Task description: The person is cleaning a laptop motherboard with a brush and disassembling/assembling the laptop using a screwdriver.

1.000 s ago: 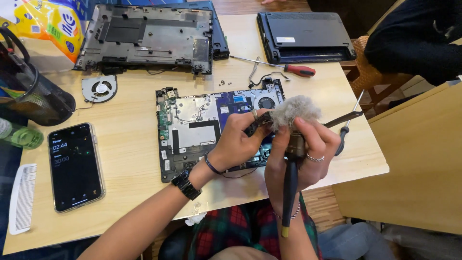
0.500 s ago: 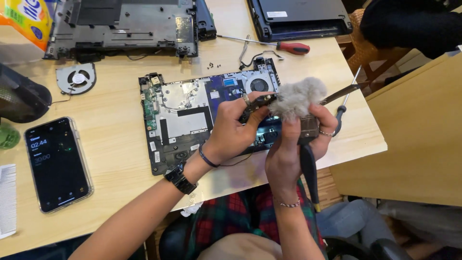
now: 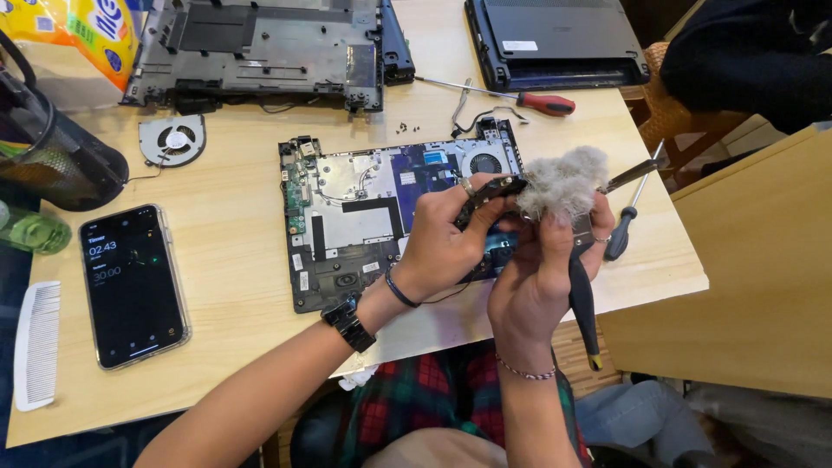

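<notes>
My left hand (image 3: 442, 247), with a black watch at the wrist, pinches a narrow dark part (image 3: 487, 192) above the right side of an opened laptop board (image 3: 364, 217). A thin metal end (image 3: 633, 173) sticks out to the right behind the brush; whether it belongs to that part I cannot tell. My right hand (image 3: 539, 282) grips a brush; its fluffy grey-white bristles (image 3: 565, 180) press against the dark part and its black handle (image 3: 584, 316) points down toward me. Both hands hover just over the board's lower right corner.
A loose fan (image 3: 173, 139), a phone with a lit screen (image 3: 130, 282), a white comb (image 3: 35, 347), a red-handled screwdriver (image 3: 546, 104), a black screwdriver (image 3: 620, 238), a laptop bottom case (image 3: 260, 52) and a closed laptop (image 3: 555, 39) lie on the wooden table. Another person's dark sleeve (image 3: 754, 61) is top right.
The view has drifted, so the table sits differently in the frame. Both hands have stayed together over the board's right side, and the brush has kept working against the dark part.
</notes>
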